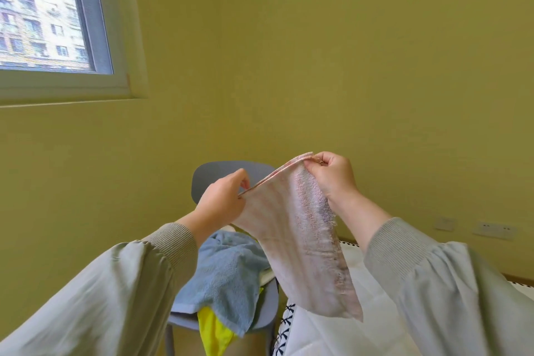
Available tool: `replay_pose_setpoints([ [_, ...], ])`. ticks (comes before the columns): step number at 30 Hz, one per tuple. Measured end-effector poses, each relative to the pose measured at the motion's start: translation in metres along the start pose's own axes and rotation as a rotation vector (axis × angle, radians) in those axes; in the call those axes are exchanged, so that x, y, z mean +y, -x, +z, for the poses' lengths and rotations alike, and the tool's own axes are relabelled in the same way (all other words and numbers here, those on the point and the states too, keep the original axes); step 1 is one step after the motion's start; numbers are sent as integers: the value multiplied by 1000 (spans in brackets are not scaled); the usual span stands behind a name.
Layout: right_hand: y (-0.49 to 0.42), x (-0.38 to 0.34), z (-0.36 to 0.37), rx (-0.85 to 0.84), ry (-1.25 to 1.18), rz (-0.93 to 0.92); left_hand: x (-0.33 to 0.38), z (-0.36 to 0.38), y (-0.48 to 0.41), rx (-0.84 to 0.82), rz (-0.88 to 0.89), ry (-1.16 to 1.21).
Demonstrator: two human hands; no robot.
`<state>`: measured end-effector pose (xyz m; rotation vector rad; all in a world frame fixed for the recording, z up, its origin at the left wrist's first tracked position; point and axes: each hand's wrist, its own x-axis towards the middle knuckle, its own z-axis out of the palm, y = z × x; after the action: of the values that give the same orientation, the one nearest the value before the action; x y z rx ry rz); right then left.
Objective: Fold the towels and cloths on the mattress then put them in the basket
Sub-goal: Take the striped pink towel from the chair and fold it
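Open air above my left hand (pixel 222 202) and right hand (pixel 332 179) — pink towel (pixel 303 240) spans between them; chair (pixel 208 179) under the left, mattress (pixel 323 338) under the right.

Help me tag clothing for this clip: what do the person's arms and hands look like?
Both arms wear loose, pale grey-green sleeves, the left sleeve and right sleeve each gathered into a ribbed knit cuff at the wrist. The left hand and right hand are bare: no gloves, no watch showing.
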<state>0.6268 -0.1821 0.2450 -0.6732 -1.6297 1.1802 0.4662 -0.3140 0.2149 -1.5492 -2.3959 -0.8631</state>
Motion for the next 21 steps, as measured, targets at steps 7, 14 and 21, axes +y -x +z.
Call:
replay_pose_setpoints([
  [7,-8,-7,-7,76,47,-7,-5,0,-4,63,82,-94],
  [14,-8,-2,-15,102,87,17,-8,-2,-9,37,82,-125],
  [21,-9,-5,-20,115,81,24,-3,-1,-9,71,109,-145],
])
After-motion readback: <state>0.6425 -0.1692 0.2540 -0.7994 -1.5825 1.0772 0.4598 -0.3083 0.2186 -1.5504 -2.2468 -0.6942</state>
